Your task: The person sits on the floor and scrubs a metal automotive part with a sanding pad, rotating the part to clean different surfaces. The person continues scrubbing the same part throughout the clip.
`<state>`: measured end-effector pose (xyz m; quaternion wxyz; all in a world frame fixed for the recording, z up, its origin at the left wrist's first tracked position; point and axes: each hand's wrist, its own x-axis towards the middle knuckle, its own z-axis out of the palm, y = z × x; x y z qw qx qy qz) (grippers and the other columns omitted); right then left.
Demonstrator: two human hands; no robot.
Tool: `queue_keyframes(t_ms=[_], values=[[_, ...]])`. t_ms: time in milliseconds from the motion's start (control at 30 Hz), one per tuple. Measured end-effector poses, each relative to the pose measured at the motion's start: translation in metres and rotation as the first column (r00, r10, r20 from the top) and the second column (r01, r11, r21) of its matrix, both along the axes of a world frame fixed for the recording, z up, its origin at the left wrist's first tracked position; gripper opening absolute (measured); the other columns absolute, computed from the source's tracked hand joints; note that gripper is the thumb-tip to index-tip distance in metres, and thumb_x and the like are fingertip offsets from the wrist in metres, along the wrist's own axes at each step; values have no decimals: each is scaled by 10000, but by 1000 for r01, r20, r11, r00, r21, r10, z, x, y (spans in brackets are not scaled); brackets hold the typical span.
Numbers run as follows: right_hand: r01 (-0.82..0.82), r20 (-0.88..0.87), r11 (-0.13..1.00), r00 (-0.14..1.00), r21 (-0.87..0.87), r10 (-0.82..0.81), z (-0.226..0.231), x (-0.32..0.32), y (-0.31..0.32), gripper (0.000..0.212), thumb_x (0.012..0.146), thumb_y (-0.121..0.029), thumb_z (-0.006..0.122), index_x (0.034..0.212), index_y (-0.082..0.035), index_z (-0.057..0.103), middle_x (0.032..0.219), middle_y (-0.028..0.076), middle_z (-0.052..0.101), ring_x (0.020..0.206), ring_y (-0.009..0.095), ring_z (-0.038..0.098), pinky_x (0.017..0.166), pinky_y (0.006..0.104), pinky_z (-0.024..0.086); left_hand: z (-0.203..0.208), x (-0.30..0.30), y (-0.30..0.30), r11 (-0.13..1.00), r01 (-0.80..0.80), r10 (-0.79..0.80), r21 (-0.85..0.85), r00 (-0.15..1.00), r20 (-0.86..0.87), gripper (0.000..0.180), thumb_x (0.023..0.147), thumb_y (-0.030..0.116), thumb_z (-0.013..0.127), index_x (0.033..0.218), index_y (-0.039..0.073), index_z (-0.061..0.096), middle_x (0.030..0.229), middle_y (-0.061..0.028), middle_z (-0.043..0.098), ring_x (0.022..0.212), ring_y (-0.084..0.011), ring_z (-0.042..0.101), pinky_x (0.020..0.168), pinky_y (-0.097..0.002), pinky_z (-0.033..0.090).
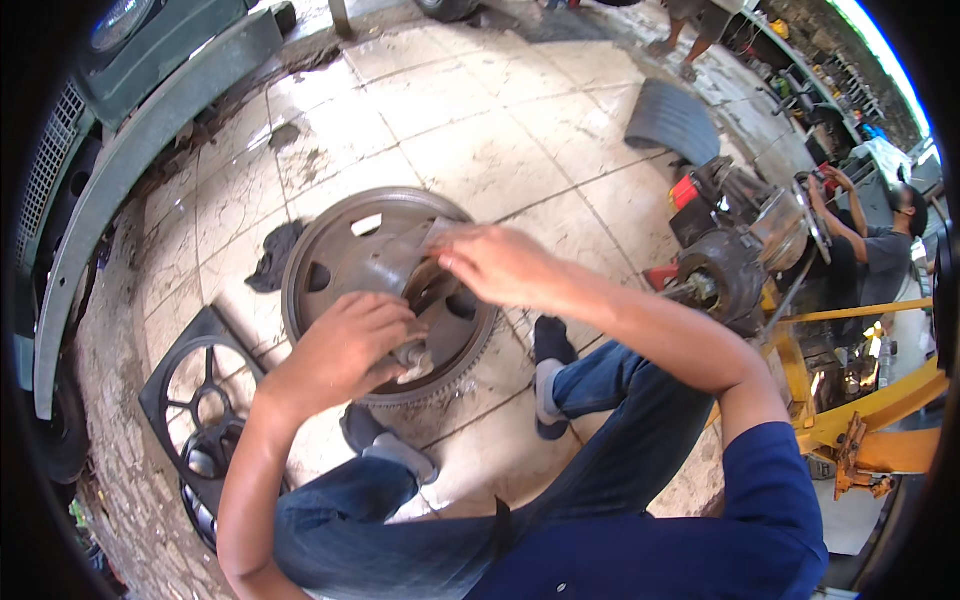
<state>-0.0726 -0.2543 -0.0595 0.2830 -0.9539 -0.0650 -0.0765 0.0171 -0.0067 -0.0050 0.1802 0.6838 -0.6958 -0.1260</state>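
On the tiled floor between my feet lies a large round metal flywheel (340, 250), brown-grey, with teeth along its lower rim and several holes in its face. My left hand (345, 345) is over its near left part, fingers curled beside a small shiny metal piece (412, 362); whether they grip it is unclear. Reaching across from the right, my right hand (495, 262) is closed over the upper middle of the flywheel. A greyish patch shows at its fingertips, too indistinct to name. Both hands partly cover the wheel's centre.
A black cloth (276, 256) lies left of the flywheel, and a black fan shroud (178, 392) nearer. A vehicle's bumper (130, 165) curves along the left. On the right are a greasy machine assembly (735, 260), a yellow frame (880, 412) and a person (885, 245) at work. A curved sheet (672, 120) lies beyond.
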Motion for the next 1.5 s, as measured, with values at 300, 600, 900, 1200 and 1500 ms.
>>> queue_keyframes(t_ms=[300,600,900,1200,1500], values=[[-6,66,999,998,-52,9,0,-4,-1,300,1012,-225,522,1181,-37,684,1219,156,681,1092,336,657,934,416,541,-6,-6,-1,999,-8,4,-35,993,-114,464,792,234,793,1214,105,647,1180,-94,630,1126,-300,582,997,-423,438],[18,71,999,997,-50,-14,-2,-3,-1,300,1014,-225,520,1208,-55,671,1188,158,689,1145,335,629,958,420,522,-23,3,5,997,-13,1,-73,986,-165,361,839,218,736,1182,137,659,1305,-96,583,1191,-292,546,1014,-432,391],[79,-120,990,988,-115,-93,10,2,-4,318,1026,-203,498,1276,-77,648,1230,155,678,1115,338,653,974,416,516,-28,4,5,999,-46,36,-29,963,-268,277,848,164,738,1124,141,721,1195,-61,648,1193,-247,546,1048,-417,364],[67,-231,988,968,-138,-98,12,5,-9,347,1040,-270,477,1275,-82,650,1271,119,664,1175,312,626,985,416,524,-28,8,1,997,-64,74,40,943,-325,262,826,178,775,1085,151,743,1180,-30,653,1170,-226,539,1070,-399,340],[65,-188,992,978,-110,-85,3,5,-16,336,1039,-286,476,1236,-97,673,1207,127,694,1095,317,662,944,413,541,-33,9,-1,998,-69,64,-4,943,-327,276,810,250,815,1061,151,754,1146,-3,667,1144,-211,554,1057,-393,343]])
